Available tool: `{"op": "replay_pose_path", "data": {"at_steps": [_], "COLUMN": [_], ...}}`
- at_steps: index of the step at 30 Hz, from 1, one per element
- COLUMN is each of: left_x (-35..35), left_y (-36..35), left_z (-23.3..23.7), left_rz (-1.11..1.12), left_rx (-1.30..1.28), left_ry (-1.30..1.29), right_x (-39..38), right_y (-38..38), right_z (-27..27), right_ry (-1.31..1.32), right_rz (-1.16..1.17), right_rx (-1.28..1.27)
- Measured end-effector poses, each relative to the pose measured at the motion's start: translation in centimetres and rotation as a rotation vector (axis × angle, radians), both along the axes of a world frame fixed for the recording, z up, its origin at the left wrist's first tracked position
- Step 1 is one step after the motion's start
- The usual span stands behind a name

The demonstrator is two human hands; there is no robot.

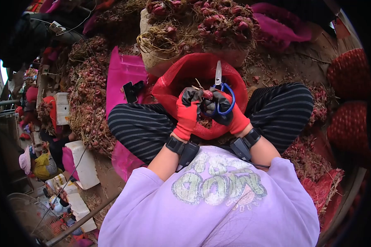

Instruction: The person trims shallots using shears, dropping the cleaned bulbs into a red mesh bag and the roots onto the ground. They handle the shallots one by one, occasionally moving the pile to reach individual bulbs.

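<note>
My left hand (189,108), in a red glove with dark-coated fingers, is closed around a red shallot (208,94) with dry roots or stalks sticking up. Close beside it, my right hand (223,108) in a matching glove grips a pair of scissors (218,74). Their blue handles loop around my right fingers, and the metal blades point away from me. Both hands are over a red mesh bag (169,80), which stands with its mouth wide between my crossed legs. Dry trimmings and shallots show partly inside it.
Bunched shallots (226,24) lie on a pale block ahead. A long shallot heap (88,90) runs along the left, near a black phone-like object (130,92) on pink sheeting (121,66). Filled red sacks (348,74) stand right. A person in a pink hat (24,159) is far left.
</note>
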State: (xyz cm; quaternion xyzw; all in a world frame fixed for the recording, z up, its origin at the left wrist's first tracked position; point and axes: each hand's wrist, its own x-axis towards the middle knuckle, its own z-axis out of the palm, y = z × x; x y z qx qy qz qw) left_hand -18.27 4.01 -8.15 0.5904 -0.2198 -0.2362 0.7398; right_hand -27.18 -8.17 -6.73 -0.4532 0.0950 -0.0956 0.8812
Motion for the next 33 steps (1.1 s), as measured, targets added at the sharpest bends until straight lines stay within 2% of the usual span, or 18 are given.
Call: {"op": "replay_pose_path", "data": {"at_steps": [2,3,5,7,9,10,11,13,14,17,18,21,22,24,25,26,30,33], "left_x": [0.4,0.4,0.6,1.2,0.3,-0.1,-0.2,-0.2,-0.4,0.0,0.2,0.1,0.1,0.9,0.9,0.8,0.4,0.5], "left_y": [-0.1,-0.2,0.1,0.6,0.4,0.3,0.8,1.3,1.3,1.9,2.3,1.8,1.6,1.6,1.2,1.2,0.8,1.2], "left_z": [2.2,3.2,3.2,2.2,1.9,2.2,2.4,2.7,1.0,0.5,0.9,1.2,1.5,-0.3,0.4,1.4,3.1,3.6], "left_rz": [-0.109,-0.163,-0.184,-0.246,-0.377,-0.436,-0.428,-0.365,-0.275,-0.122,-0.333,-0.343,-0.235,-0.135,-0.081,-0.115,-0.044,-0.087], "left_rx": [-0.05,-0.074,-0.04,0.019,-0.289,-0.448,-0.175,0.377,0.224,0.704,0.749,0.995,0.905,0.542,0.361,0.204,0.327,0.446], "left_ry": [0.026,0.038,0.125,0.241,0.51,0.641,0.246,-0.54,0.167,-0.275,-0.406,-0.455,-0.494,-0.307,-0.206,0.054,-0.354,-0.577], "right_x": [-0.1,-0.2,-0.4,-0.8,-1.0,-0.8,-0.6,0.0,0.0,-0.4,-0.3,0.5,0.6,0.5,0.3,0.0,-0.2,-0.5], "right_y": [-0.3,-0.4,-0.5,-0.5,-0.3,-0.3,-0.2,-0.3,-0.4,-0.6,0.0,0.3,0.0,-1.0,-1.2,-1.1,-0.5,-0.6], "right_z": [0.6,0.6,0.6,0.7,1.6,1.8,2.0,1.6,1.0,2.7,3.4,4.0,3.2,1.1,0.0,-1.2,-0.9,-1.5], "right_ry": [0.062,0.058,0.017,-0.055,-0.028,-0.018,-0.005,0.017,-0.058,0.001,-0.007,0.011,0.027,0.073,0.1,0.112,0.095,0.125], "right_rz": [0.088,0.1,0.111,0.098,-0.051,-0.098,-0.145,-0.198,-0.181,-0.061,-0.079,-0.09,-0.104,-0.178,-0.209,-0.192,-0.185,-0.157], "right_rx": [0.305,0.329,0.251,0.043,-0.3,-0.345,-0.391,-0.228,-0.339,-0.67,-0.578,-0.07,-0.029,-0.223,-0.322,-0.108,0.194,0.37]}}
